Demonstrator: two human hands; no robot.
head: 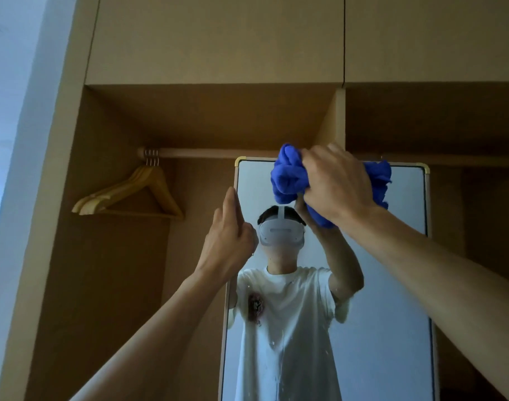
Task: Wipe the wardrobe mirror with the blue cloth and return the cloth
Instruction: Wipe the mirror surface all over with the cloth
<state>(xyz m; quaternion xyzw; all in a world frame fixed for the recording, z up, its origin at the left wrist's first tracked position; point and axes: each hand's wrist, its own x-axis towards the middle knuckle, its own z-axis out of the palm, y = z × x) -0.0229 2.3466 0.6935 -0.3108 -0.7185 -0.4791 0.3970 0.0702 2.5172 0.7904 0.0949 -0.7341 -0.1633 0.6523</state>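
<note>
Wooden hangers (137,195) are hung at the left end of the wardrobe rail (218,153), well apart from the work. The left hand (228,238) is laid against the left edge of the mirror (392,285), fingers mostly straight and nothing gripped, probably so the frame is steadied against the wiping pressure. The blue cloth (288,178) is bunched into a pad and pressed to the glass near the top edge, clutched by the curled fingers of the right hand (337,183). Spots are seen lower on the glass, so wiping is judged unfinished.
</note>
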